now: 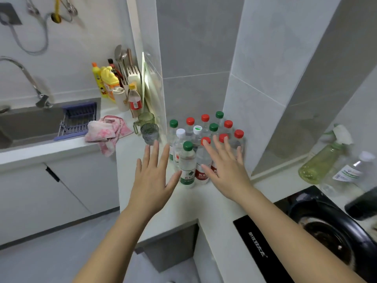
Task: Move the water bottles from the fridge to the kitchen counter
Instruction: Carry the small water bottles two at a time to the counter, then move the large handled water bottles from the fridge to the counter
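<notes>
Several water bottles with red, green and white caps stand upright in a tight cluster in the corner of the white kitchen counter [183, 203]. The nearest one is a green-capped bottle [187, 166]; a red-capped bottle [202, 160] stands just right of it. My left hand [152, 176] hovers to the left of the cluster with fingers spread and straight, holding nothing. My right hand [226, 168] is spread flat in front of the right side of the cluster, partly covering the red-capped bottles; I cannot tell whether it touches them. The fridge is out of view.
Two glass cups [150, 132] stand left of the bottles beside a pink cloth [106, 131]. Sauce and detergent bottles [110, 84] sit by the sink [30, 123]. A black stove with a pan [322, 227] lies at the right, with a green spray bottle [320, 162] behind it.
</notes>
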A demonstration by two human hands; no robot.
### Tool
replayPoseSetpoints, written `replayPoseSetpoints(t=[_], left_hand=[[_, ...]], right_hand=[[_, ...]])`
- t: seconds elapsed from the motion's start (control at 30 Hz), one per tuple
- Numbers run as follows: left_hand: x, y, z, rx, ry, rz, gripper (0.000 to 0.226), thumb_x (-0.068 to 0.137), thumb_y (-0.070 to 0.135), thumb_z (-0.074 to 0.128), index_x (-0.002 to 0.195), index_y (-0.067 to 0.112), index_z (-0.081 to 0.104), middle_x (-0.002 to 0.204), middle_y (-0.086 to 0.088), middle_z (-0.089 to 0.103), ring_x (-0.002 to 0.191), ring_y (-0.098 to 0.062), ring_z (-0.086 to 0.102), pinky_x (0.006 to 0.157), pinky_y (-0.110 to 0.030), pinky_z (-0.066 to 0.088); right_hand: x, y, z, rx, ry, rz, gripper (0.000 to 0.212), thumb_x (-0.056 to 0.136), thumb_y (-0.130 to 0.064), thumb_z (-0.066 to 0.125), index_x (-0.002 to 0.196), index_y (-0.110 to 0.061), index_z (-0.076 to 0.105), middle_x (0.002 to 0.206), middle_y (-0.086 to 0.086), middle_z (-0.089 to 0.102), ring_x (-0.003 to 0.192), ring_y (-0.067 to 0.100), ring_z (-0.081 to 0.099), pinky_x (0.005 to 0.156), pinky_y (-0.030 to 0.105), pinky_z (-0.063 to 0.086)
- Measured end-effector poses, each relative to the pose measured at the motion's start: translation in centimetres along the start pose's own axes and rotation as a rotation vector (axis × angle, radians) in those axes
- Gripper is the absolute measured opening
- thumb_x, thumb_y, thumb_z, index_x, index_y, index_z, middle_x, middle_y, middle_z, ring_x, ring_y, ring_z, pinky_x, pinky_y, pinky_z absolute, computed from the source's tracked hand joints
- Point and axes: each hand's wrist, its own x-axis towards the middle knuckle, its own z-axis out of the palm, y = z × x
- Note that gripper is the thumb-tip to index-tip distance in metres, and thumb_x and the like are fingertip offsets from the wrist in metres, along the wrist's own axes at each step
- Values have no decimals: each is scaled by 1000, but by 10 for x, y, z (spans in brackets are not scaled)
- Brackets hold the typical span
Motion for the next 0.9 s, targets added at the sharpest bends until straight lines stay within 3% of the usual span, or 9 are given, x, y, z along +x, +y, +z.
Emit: replayPoseSetpoints(t=[0.17,0.3,0.57,0.77,0.9], left_hand=[[-59,-24,-30,81,-1,-43,74,91,65,18,153,35,-10,159,9,-23,146,-13,-24,116,-34,-7],[-103,-46,-56,143,28,-161,73,91,66,20,147,39,-18,159,9,-22,146,-14,-22,119,-36,-3],[-209,-87,-109,283,88,-401,72,92,61,23,148,37,-16,158,6,-23,145,-15,-27,119,-38,-6],[-329,-108,-151,430,124,-620,72,93,61,18,145,36,-24,157,2,-28,143,-20,-32,120,-44,-6],[-428,-117,-183,463,151,-727,73,92,63,19,148,34,-19,159,1,-26,143,-22,-31,120,-47,-4]], right_hand=[[-11,-43,7,20,-45,-148,65,96,-62,22,154,-42,0,165,-6,-6,150,22,-17,114,48,-19],[-10,-89,18,37,-101,-279,65,97,-62,21,153,-44,-7,165,-5,-9,150,22,-19,115,48,-18],[-24,-206,34,92,-156,-576,66,96,-64,20,152,-45,-10,165,-5,-11,149,22,-21,118,52,-12],[-84,-318,36,149,-177,-824,66,96,-62,23,153,-45,-7,165,-5,-7,150,22,-18,118,52,-10],[-151,-398,35,138,-179,-938,67,94,-65,17,151,-46,-12,165,-5,-8,149,22,-19,118,52,-10]])
